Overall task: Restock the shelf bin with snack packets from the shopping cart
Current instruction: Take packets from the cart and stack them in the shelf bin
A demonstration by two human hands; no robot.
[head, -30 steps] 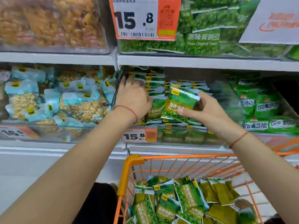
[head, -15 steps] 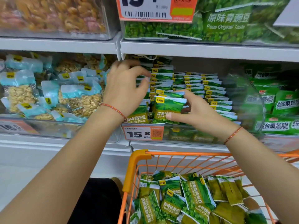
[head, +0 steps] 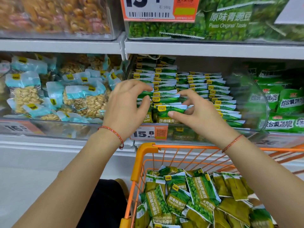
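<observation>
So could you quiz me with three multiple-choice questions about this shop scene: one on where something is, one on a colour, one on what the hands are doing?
1. Where are the spare garlic pea packets lying?
A. In the shopping cart
B. On the floor
C. On the top shelf

2. What colour is the cart frame?
A. Blue
B. Orange
C. Silver

3. What are the left hand and right hand doing?
A. Hanging at the person's sides
B. Pushing the cart handle
C. Reaching into the shelf bin at the packet rows

Answers: 1 A, green packets are heaped inside the wire basket; 2 B, its bars and corner are orange; 3 C, both hands' curled fingers are at the front packets.
</observation>
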